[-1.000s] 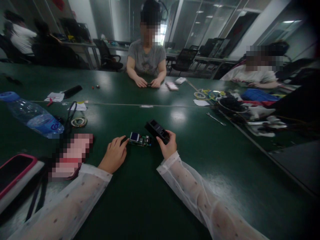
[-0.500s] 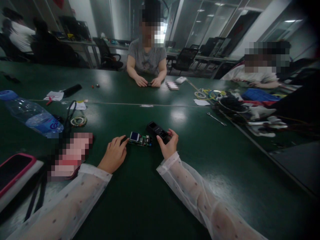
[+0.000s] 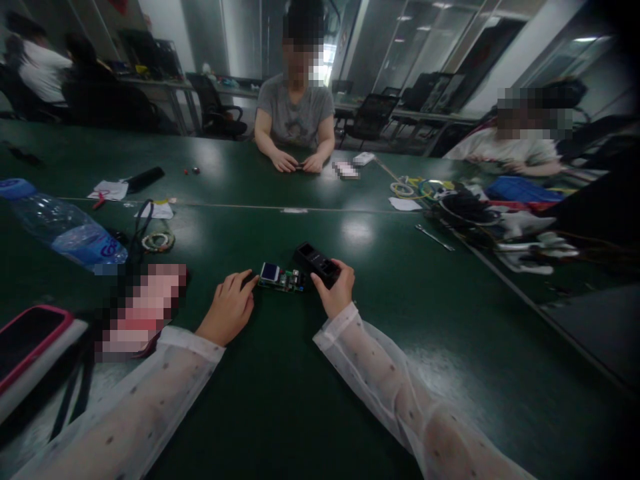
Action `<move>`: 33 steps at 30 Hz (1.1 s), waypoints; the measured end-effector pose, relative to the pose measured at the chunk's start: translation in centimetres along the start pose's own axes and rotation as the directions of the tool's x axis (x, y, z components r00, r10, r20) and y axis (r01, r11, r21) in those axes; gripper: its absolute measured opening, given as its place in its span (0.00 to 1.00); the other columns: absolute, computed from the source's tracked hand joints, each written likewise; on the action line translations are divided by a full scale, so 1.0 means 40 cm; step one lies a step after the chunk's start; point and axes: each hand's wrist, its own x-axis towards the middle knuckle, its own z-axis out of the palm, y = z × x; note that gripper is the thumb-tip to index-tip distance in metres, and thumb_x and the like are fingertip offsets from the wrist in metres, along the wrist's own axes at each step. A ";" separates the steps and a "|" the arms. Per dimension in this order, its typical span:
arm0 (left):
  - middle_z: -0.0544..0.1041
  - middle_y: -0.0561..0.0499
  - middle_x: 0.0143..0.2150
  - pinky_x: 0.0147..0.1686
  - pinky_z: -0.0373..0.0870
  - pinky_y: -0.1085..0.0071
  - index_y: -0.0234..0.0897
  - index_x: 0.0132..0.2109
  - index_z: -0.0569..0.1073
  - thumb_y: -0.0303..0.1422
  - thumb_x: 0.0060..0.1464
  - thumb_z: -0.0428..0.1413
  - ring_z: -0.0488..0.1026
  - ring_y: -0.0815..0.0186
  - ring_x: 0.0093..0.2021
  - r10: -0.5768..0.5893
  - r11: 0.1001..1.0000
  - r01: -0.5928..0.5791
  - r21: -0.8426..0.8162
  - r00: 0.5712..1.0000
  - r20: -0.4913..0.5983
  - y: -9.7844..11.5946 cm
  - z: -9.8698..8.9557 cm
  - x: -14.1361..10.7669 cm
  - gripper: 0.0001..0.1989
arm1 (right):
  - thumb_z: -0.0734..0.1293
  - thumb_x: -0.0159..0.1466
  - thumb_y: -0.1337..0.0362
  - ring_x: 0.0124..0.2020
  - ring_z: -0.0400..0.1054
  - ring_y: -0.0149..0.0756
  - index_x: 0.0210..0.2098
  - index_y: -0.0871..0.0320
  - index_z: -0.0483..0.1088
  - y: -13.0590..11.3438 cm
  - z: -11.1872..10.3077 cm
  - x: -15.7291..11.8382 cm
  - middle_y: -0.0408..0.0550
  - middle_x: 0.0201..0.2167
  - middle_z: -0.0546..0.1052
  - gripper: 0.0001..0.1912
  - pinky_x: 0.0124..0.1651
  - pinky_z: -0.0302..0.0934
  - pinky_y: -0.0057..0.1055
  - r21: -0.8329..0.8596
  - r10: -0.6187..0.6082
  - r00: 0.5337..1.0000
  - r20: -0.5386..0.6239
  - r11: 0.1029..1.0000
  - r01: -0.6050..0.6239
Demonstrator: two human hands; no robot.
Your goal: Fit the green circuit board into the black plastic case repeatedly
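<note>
A small green circuit board with a square screen at its left end lies on the dark green table. My left hand rests on the table left of it, fingers loosely spread and holding nothing, the index fingertip at the board's left edge. Thumb and fingers of my right hand grip a black plastic casing with a rectangular window and small cut-outs. The casing is tilted just behind and right of the board, and its underside is hidden.
At left are a water bottle, a blurred pinkish flat object, a pink-edged phone and a bracelet. A wrench and tangled cables lie at right. Co-workers sit across the table, one in grey.
My right hand shifts very slightly on the casing. The board and my left hand stay where they were.
</note>
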 end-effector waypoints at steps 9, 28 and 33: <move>0.62 0.41 0.61 0.51 0.65 0.53 0.37 0.59 0.63 0.29 0.62 0.44 0.59 0.53 0.60 0.006 1.000 -0.006 -0.010 1.000 0.010 -0.002 -0.002 0.000 0.19 | 0.68 0.55 0.62 0.47 0.60 0.48 0.51 0.62 0.59 0.003 0.002 0.000 0.58 0.46 0.65 0.27 0.51 0.59 0.49 -0.020 -0.020 1.000 0.013 1.000 0.020; 0.62 0.41 0.61 0.51 0.64 0.52 0.37 0.59 0.63 0.29 0.61 0.44 0.59 0.52 0.59 0.012 1.000 -0.012 -0.023 1.000 -0.003 -0.008 0.005 -0.003 0.20 | 0.65 0.62 0.59 0.52 0.64 0.46 0.57 0.56 0.55 -0.076 -0.034 -0.015 0.55 0.50 0.65 0.26 0.53 0.63 0.48 0.326 -0.257 0.960 0.112 0.922 0.209; 0.62 0.41 0.61 0.50 0.65 0.53 0.37 0.59 0.63 0.28 0.62 0.44 0.59 0.52 0.59 0.012 1.000 -0.013 -0.018 1.000 -0.007 -0.005 0.004 -0.004 0.19 | 0.65 0.62 0.60 0.51 0.64 0.46 0.57 0.55 0.55 -0.082 -0.032 -0.017 0.55 0.49 0.65 0.26 0.52 0.63 0.48 0.346 -0.328 0.924 0.198 0.905 0.247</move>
